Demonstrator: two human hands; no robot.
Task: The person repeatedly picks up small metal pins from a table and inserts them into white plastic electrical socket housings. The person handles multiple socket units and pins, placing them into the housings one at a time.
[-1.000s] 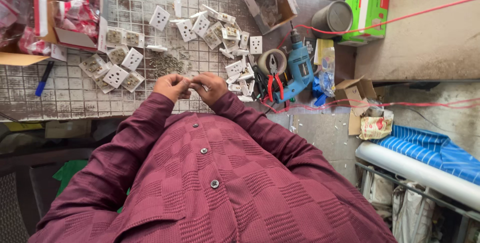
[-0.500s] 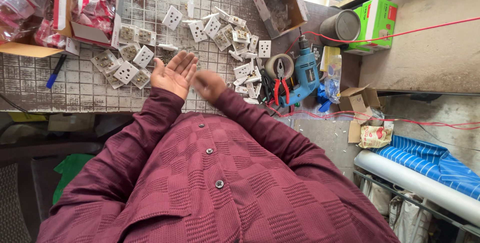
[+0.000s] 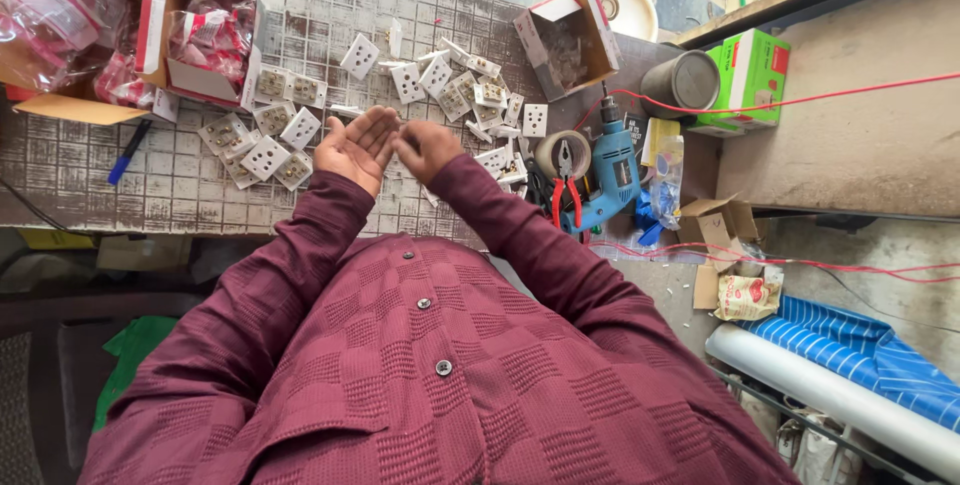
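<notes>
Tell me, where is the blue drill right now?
In the head view the blue drill lies on the tiled table, off to the person's right hand side, beside the red-handled pliers and a tape roll.

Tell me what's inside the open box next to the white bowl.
The small open box holds a heap of small pale, greyish parts, too blurred to identify. Its flaps and wall cover the lower part, so how deep the heap goes cannot be seen.
</notes>
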